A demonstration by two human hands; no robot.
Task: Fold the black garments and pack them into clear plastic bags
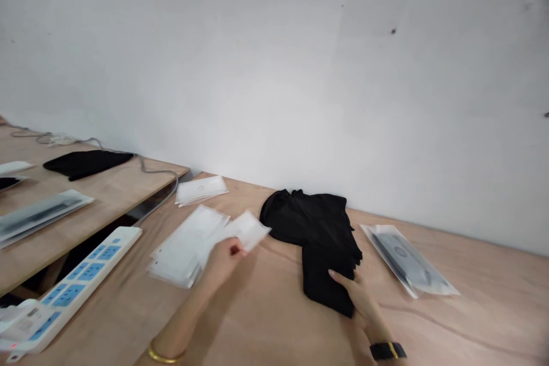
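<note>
My left hand (223, 260), with a gold bangle at its wrist, pinches the edge of a frosted white plastic bag (249, 230), lifted beside a stack of similar bags (184, 249). A folded piece of black cloth (323, 281) is gripped by my right hand (362, 295), thumb on top and fingers partly hidden beneath. More black cloth pieces (315, 214) lie behind it, close to the wall. Right of them rests a filled frosted bag (409, 260) with a dark item inside and a round mark on its front.
A white power strip (86, 280) with blue sockets lies at the left, near the gap between two wooden tables. A smaller stack of bags (202, 189) sits by the wall. On the left table are black cloth (86, 163), a filled bag (43, 214) and a grey cable (158, 171).
</note>
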